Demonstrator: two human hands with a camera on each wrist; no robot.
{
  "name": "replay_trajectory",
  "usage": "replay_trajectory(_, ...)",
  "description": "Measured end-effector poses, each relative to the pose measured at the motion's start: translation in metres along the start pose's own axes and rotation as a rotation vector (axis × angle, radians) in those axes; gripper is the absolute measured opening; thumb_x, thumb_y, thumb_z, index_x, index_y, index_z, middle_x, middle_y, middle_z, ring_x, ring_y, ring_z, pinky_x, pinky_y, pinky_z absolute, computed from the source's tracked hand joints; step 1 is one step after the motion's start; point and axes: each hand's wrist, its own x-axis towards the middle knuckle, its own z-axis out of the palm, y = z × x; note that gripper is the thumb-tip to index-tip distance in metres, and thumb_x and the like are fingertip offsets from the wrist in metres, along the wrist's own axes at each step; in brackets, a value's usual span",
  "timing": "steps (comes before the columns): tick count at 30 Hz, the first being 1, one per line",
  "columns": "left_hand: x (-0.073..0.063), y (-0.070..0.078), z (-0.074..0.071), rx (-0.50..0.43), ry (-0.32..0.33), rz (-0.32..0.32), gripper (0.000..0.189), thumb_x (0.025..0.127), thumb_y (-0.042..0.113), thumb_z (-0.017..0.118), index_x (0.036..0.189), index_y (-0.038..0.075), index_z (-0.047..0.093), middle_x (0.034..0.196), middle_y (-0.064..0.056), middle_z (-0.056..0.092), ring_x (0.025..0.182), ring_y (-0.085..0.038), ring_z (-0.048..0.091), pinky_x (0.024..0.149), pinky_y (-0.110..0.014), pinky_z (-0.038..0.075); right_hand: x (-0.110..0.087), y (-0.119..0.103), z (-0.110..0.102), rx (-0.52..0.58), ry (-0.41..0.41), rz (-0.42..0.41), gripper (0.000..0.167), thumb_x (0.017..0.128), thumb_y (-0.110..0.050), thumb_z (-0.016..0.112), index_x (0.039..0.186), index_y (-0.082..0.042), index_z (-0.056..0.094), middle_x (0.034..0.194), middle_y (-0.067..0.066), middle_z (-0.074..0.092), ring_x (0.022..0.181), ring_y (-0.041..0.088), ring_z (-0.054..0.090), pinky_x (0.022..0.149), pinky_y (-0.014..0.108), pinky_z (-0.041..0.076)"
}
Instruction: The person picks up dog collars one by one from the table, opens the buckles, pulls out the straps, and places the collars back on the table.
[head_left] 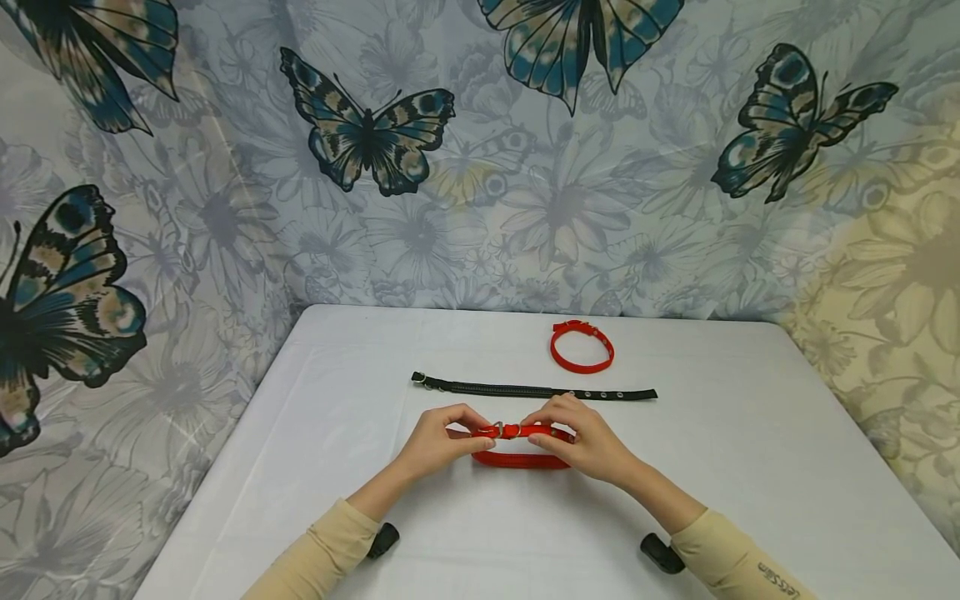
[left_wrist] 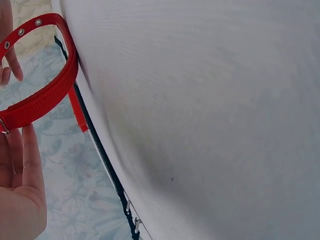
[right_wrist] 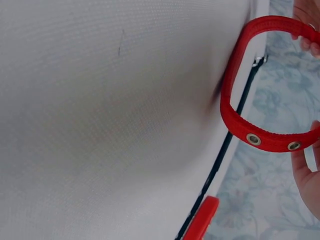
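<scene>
Both hands hold a red collar (head_left: 521,460) bent into a loop, its lower side close to the white tabletop. The left hand (head_left: 442,437) pinches it between thumb and fingers beside the metal buckle and ring. At the other side, thumb and fingers of the right hand (head_left: 585,437) grip the strap where metal eyelets show. The left wrist view has the woven red band (left_wrist: 47,97) curving between the hands, with several eyelets along its far part. In the right wrist view, two eyelets lie on the collar (right_wrist: 270,141) near the right fingers.
Beyond the hands a black collar (head_left: 510,389) lies straight across the white table (head_left: 360,350). Farther back rests a second red collar (head_left: 581,367), fastened into a ring. A butterfly-patterned cloth (head_left: 450,250) hangs behind the table. Black devices (head_left: 662,553) sit at the wrists.
</scene>
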Motion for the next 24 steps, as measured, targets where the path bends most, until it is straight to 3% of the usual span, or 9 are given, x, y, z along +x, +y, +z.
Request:
replay_trajectory(8,-0.009,0.033,-0.004,-0.004,-0.012,0.014,0.015,0.081,0.004,0.078,0.095,0.003,0.072,0.091,-0.007,0.071,0.089,-0.023,0.066,0.075,-0.027,0.057,-0.004,0.012,0.001,-0.006,-0.020,0.011,0.022,0.088,-0.020,0.075,0.108,-0.026,0.071,0.098,-0.015,0.062,0.095,0.009,0.052,0.076,0.030,0.049)
replay_trajectory(19,-0.011,0.036,-0.004,0.007,-0.013,0.012,0.016,0.080,0.004,0.079,0.095,0.002,0.072,0.091,-0.007,0.070,0.088,-0.019,0.066,0.075,-0.028,0.058,-0.003,0.008,0.001,0.000,0.003,0.041,0.023,0.086,-0.016,0.076,0.106,-0.025,0.071,0.099,-0.015,0.063,0.094,0.009,0.054,0.075,0.031,0.050)
replay_trajectory(24,-0.012,0.036,-0.002,-0.001,-0.010,0.009,0.017,0.080,0.004,0.079,0.096,0.001,0.072,0.091,-0.007,0.071,0.089,-0.021,0.066,0.075,-0.027,0.057,-0.001,0.005,0.003,0.025,0.022,0.073,0.021,0.086,-0.021,0.076,0.107,-0.025,0.071,0.100,-0.014,0.064,0.094,0.010,0.056,0.077,0.034,0.052)
